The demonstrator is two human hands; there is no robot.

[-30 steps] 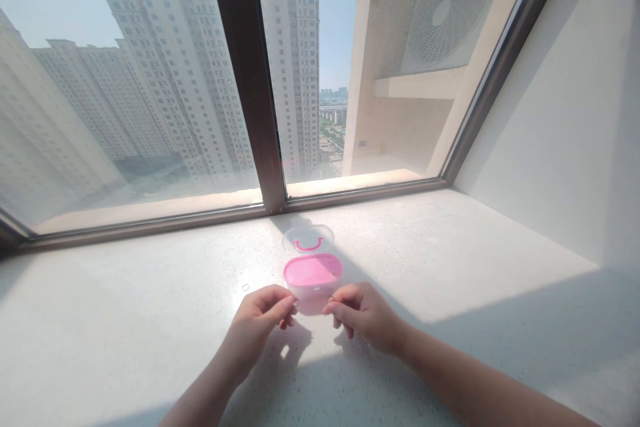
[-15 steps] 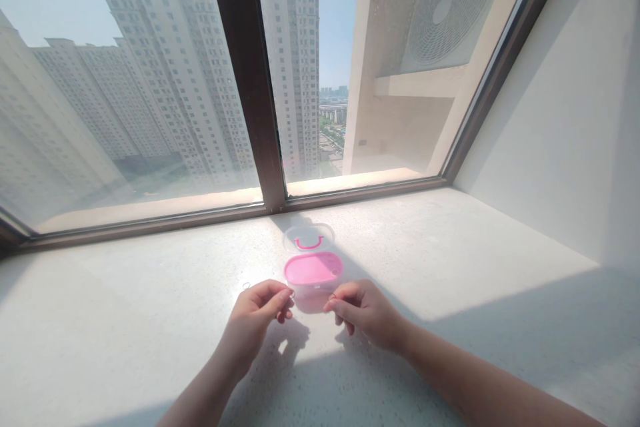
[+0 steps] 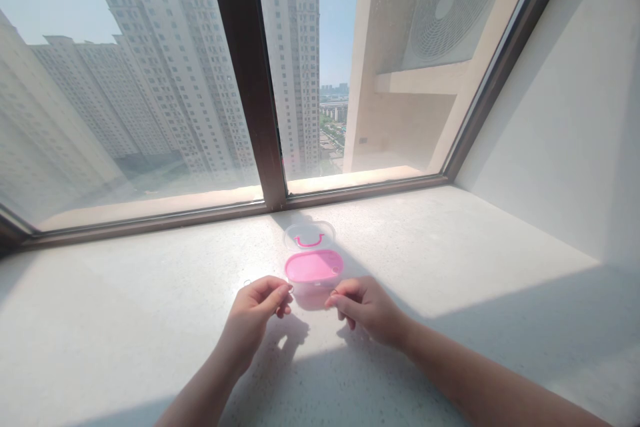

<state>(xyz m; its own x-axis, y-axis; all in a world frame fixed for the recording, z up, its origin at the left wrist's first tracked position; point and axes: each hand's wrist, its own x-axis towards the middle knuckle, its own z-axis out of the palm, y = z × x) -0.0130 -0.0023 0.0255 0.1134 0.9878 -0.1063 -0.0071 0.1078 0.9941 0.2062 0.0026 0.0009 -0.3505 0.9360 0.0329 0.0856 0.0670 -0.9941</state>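
Observation:
A small box [image 3: 311,299] with a pink oval tray [image 3: 313,265] on top stands in front of me. Its clear lid [image 3: 289,235], fitted with a pink handle [image 3: 310,244], lies just behind it. At the box's near left corner, my left hand [image 3: 263,300] pinches a small thin ring [image 3: 291,289] between thumb and forefinger. My right hand [image 3: 357,303] is closed in a pinch by the near right corner, with a small thin ring [image 3: 335,292] partly showing at the fingertips. Another little ring [image 3: 335,269] rests on the tray's right end.
A thin ring [image 3: 247,283] lies on the pale speckled windowsill [image 3: 125,320], just behind my left hand. Behind the lid is a window with a dark frame [image 3: 273,193]. A white wall [image 3: 560,147] bounds the right side.
Both hands hold nearly the same places, with only slight finger movement. The whole view has shifted a little; the box, tray and lid stay put.

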